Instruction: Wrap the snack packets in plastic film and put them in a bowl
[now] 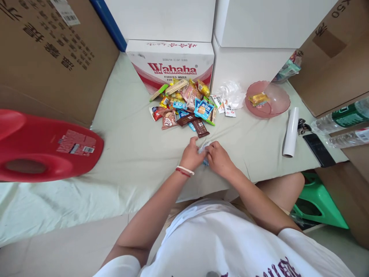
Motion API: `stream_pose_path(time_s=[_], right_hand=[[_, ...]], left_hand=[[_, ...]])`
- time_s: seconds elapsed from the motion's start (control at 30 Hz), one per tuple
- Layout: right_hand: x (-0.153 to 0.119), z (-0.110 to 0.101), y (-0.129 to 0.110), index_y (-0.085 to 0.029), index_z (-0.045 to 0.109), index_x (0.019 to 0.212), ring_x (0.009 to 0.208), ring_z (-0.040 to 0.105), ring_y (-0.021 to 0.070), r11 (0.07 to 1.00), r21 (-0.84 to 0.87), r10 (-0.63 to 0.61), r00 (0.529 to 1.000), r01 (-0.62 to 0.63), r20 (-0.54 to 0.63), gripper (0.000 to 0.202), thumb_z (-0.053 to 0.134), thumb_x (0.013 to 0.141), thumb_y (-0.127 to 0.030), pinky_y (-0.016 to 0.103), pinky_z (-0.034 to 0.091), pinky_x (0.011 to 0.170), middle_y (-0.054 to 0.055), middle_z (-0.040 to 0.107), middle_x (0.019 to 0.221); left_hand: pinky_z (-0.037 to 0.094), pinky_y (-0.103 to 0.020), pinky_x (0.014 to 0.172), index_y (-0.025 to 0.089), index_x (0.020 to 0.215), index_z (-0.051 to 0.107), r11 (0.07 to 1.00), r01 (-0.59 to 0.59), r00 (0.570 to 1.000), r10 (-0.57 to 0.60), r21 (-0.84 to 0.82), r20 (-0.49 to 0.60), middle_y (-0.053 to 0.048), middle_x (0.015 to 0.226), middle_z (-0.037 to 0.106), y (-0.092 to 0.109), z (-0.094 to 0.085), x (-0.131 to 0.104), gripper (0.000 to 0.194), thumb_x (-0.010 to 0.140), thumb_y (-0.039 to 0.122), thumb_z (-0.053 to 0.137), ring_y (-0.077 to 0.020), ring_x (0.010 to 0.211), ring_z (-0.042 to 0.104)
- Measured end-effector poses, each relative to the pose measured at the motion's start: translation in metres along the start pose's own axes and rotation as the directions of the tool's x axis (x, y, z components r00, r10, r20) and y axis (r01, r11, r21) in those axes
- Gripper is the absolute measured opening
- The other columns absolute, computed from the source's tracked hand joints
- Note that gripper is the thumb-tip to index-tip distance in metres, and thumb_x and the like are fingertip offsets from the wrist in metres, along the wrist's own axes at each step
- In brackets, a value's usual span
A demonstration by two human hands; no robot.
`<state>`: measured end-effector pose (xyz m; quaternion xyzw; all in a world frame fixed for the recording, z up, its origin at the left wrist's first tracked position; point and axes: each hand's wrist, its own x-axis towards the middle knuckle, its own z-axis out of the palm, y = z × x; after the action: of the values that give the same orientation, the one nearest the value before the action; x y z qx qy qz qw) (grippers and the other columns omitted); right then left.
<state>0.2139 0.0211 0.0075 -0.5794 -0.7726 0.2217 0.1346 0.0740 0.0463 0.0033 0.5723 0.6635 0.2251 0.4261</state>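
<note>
Left hand and right hand met near the front of the tabletop, fingers narrowed on a small clear packet with blue showing at its near end. I judged that such thin film called for a light pinch from both sides, wrists low and steady, one hand anchoring while the other worked, so that nothing crumpled or tore. Off to the left, a red jug bore a barcode and print too fine for me to read. Just beyond the hands lay a dark brown bar, at the front of a snack pile; blue packets in it carried white characters I could not make out. Behind the pile, a white carton read "Wahaha" in red above "PURIFIED WATER".
</note>
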Motion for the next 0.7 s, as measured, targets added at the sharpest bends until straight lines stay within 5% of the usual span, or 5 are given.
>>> stream_pose_path(time_s=[0.13, 0.37, 0.47, 0.63, 0.7], right_hand=[[-0.022, 0.006, -0.002, -0.011, 0.055, 0.136, 0.118, 0.048, 0.0348, 0.994, -0.011, -0.109, 0.988, 0.109, -0.109, 0.052, 0.064, 0.091, -0.034, 0.051, 0.046, 0.103, 0.023, 0.05, 0.132], [-0.033, -0.011, 0.029, -0.022, 0.062, 0.126, 0.106, 0.06, 0.0292, 0.994, 0.105, 0.05, 0.953, -0.02, -0.299, 0.031, 0.048, 0.099, -0.026, 0.046, 0.052, 0.095, 0.014, 0.067, 0.119], [-0.026, -0.06, 0.082, -0.024, 0.063, 0.122, 0.091, 0.065, 0.0251, 0.954, 0.252, 0.26, 0.859, -0.16, -0.441, 0.034, 0.059, 0.095, -0.043, 0.041, 0.055, 0.086, 0.007, 0.072, 0.104], [0.03, -0.18, 0.191, -0.013, 0.06, 0.13, 0.085, 0.061, 0.0179, 0.915, 0.22, 0.381, 0.543, -0.338, -0.748, 0.048, 0.068, 0.084, -0.025, 0.032, 0.048, 0.079, 0.011, 0.071, 0.107], [0.066, -0.213, 0.219, -0.007, 0.063, 0.125, 0.08, 0.058, 0.0146, 0.891, 0.173, 0.399, 0.542, -0.42, -0.74, 0.038, 0.056, 0.088, -0.014, 0.03, 0.044, 0.074, 0.014, 0.071, 0.105]], left_hand=[[0.048, -0.027, 0.068, 0.018, 0.118, 0.052, 0.796, 0.145, 0.988, -0.15, -0.588, 0.041, 0.003, 0.078, 0.059, 0.001, -0.005, -0.006, 0.046, 0.073, 0.02, 0.063, -0.0144, 0.069, 0.06], [0.055, -0.033, 0.08, 0.021, 0.111, 0.056, 0.731, 0.0, 0.979, 0.138, -0.682, 0.147, -0.005, 0.114, 0.066, 0.015, -0.009, -0.04, 0.041, 0.073, 0.029, 0.068, -0.0144, 0.082, 0.067], [0.055, -0.035, 0.089, 0.021, 0.114, 0.058, 0.858, -0.136, 0.987, 0.162, -0.495, 0.01, -0.007, 0.112, 0.068, -0.011, -0.029, -0.049, 0.04, 0.08, 0.038, 0.069, -0.0186, 0.096, 0.068], [0.055, -0.04, 0.094, 0.021, 0.118, 0.061, 0.996, -0.056, 0.955, 0.031, -0.074, -0.296, -0.008, 0.111, 0.072, -0.092, -0.071, -0.078, 0.041, 0.086, 0.047, 0.062, -0.0238, 0.1, 0.069], [0.056, -0.04, 0.091, 0.021, 0.117, 0.062, 0.998, 0.012, 0.927, 0.009, 0.054, -0.375, -0.008, 0.108, 0.073, -0.122, -0.081, -0.094, 0.039, 0.088, 0.047, 0.06, -0.0242, 0.097, 0.071]])
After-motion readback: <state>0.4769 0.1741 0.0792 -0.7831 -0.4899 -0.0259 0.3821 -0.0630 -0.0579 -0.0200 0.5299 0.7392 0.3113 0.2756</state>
